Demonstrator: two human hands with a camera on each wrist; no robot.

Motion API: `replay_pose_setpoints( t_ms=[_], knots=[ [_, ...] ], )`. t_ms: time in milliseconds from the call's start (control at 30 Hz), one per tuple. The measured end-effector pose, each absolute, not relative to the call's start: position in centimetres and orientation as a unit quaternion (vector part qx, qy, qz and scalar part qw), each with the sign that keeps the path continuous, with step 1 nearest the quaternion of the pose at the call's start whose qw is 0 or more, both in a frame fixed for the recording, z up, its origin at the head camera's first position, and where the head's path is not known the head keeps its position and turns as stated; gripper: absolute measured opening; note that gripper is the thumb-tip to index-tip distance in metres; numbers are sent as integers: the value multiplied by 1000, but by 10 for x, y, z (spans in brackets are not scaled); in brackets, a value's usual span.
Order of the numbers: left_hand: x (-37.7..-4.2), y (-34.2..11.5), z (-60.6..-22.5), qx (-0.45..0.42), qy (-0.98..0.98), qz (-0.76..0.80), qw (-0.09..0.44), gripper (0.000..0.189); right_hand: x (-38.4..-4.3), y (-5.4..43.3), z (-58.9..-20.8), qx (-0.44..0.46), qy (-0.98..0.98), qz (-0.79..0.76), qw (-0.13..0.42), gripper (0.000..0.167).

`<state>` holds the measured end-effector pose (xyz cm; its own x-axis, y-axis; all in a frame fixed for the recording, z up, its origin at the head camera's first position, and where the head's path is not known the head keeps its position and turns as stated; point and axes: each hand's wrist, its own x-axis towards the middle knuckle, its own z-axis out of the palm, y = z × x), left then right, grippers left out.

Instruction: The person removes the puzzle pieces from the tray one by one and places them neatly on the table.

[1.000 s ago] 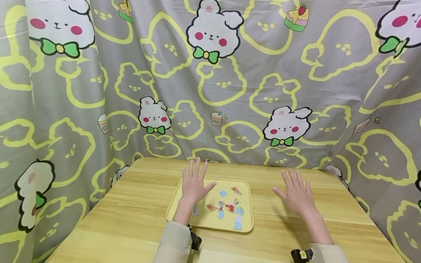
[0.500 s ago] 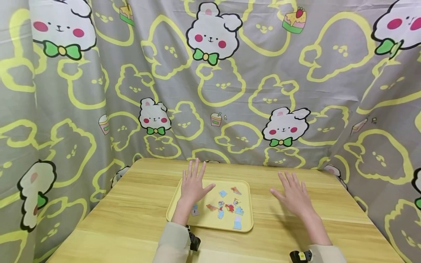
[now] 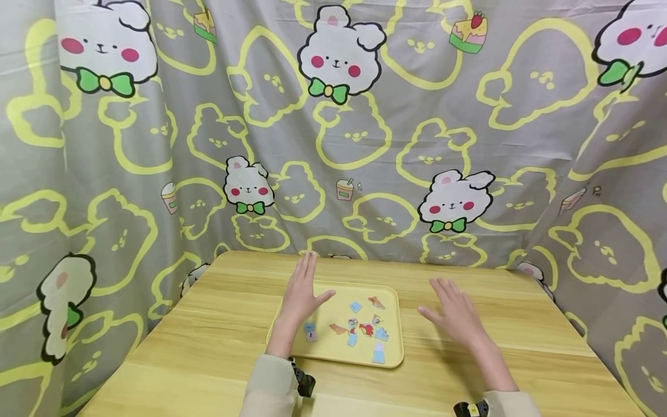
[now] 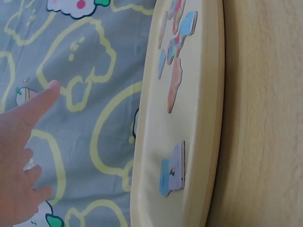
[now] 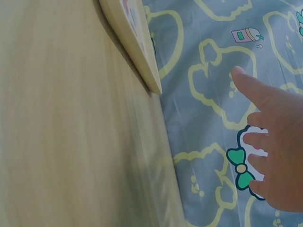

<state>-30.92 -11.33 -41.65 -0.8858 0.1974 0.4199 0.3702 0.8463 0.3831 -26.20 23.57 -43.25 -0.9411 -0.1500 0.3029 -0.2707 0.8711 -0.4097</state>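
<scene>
I see the left hand (image 3: 300, 300) straight-fingered over the yellow tray's (image 3: 333, 354) left side at lower centre, the right hand (image 3: 458, 315) likewise at lower right, both holding nothing, and the tray's loose flat pieces (image 3: 366, 330) could scatter if a hand brushes low.

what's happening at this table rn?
A person has both hands up and is holding nothing. The left hand is raised with fingers extended, in front of the tray's left part in the head view; the right hand is raised off the tray's right side. The yellow tray sits on the wooden table, with small flat printed pieces scattered in it, not assembled into one picture.
</scene>
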Motion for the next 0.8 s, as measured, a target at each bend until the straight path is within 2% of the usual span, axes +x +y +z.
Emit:
replay_pose_setpoints(
  t_ms=[467, 800],
  knots=[
    [-311, -133, -424, -124, -933, -288, 178, 102, -265, 215, -449, 139, -946, 269, 117, 79],
    [-311, -152, -430, -98, -930, -320, 153, 96, -268, 201, -457, 162, -942, 269, 114, 79]
  ],
)
